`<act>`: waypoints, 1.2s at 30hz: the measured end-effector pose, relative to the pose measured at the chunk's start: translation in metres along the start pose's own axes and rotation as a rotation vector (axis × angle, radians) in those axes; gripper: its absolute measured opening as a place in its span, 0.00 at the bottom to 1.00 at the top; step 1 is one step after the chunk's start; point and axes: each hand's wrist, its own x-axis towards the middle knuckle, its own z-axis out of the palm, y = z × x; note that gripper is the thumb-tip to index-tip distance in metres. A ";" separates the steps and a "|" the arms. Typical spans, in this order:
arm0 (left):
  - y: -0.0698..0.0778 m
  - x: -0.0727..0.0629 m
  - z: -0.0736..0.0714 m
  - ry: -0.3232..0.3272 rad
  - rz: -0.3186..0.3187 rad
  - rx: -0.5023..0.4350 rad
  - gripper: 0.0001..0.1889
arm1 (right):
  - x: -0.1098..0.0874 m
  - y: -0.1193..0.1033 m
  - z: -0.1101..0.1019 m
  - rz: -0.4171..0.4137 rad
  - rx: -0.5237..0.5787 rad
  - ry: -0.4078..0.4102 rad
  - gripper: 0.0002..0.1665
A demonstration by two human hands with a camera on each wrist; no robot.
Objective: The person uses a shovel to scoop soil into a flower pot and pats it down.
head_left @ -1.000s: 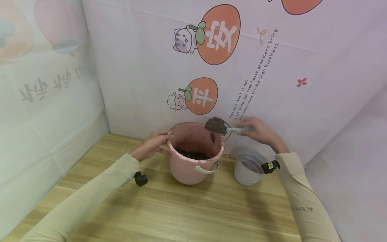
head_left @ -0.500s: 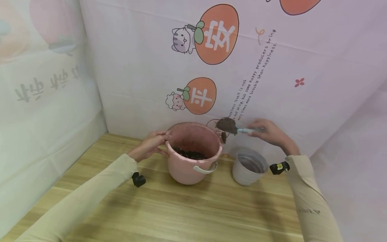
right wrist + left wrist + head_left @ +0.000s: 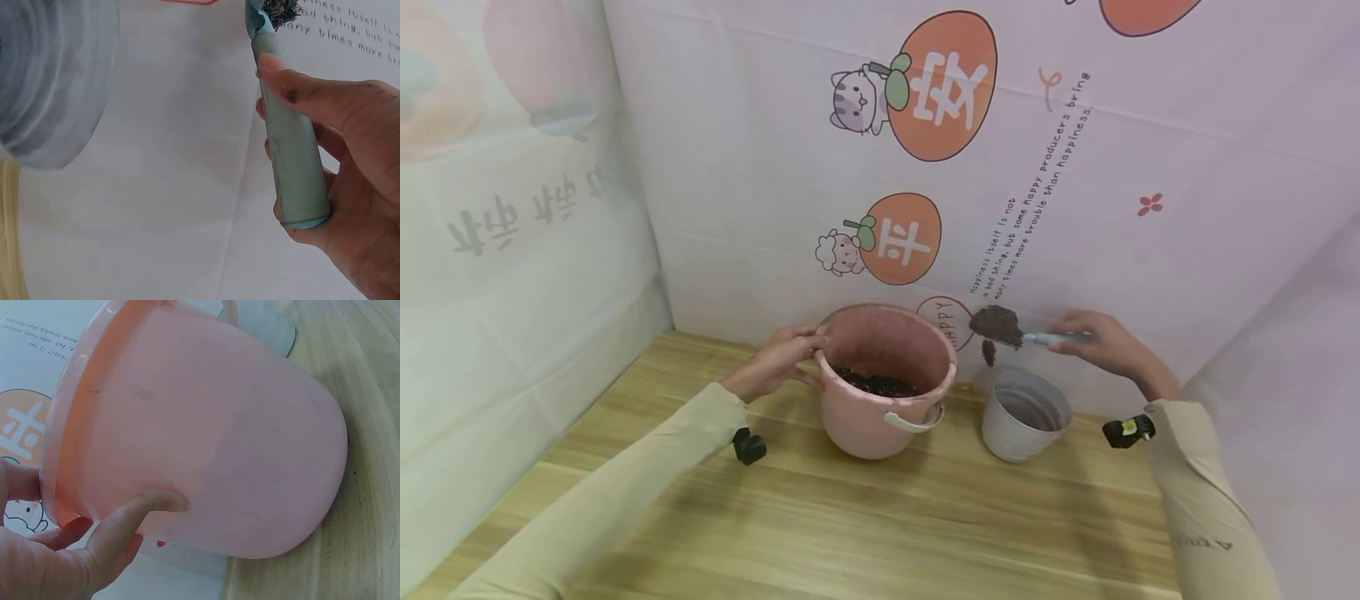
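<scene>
My right hand [image 3: 1101, 342] grips the pale teal handle of a small trowel [image 3: 1047, 338], fingers wrapped round it with the thumb along the top [image 3: 292, 144]. Dark soil [image 3: 996, 323] is heaped on the trowel's blade, and a small clump hangs beneath it. The blade is held above the back left rim of a grey-white ribbed pot [image 3: 1015, 437]. My left hand [image 3: 781, 360] holds the rim of a pink bucket [image 3: 861, 427], its thumb [image 3: 159, 501] against the outer wall. Dark soil [image 3: 880, 383] lies in the bottom of the bucket.
The bucket's white bail handle [image 3: 913, 421] hangs down at its front right. Bucket and pot stand side by side on a wooden table [image 3: 850, 525], close to a printed white cloth backdrop [image 3: 760, 167]. More cloth hangs at left and right.
My right hand has carried the loaded trowel rightward and slightly down, from over the bucket's right rim to over the pot. My left hand keeps its hold on the bucket.
</scene>
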 end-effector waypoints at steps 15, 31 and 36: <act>0.002 -0.001 -0.001 -0.013 0.019 0.015 0.28 | -0.036 0.026 -0.006 0.054 -0.008 0.006 0.16; 0.000 0.000 0.001 -0.002 -0.003 0.007 0.29 | -0.062 0.047 0.003 0.131 -0.007 -0.104 0.12; 0.000 -0.001 0.001 -0.003 0.004 0.006 0.27 | -0.065 0.046 0.005 0.141 -0.005 -0.131 0.11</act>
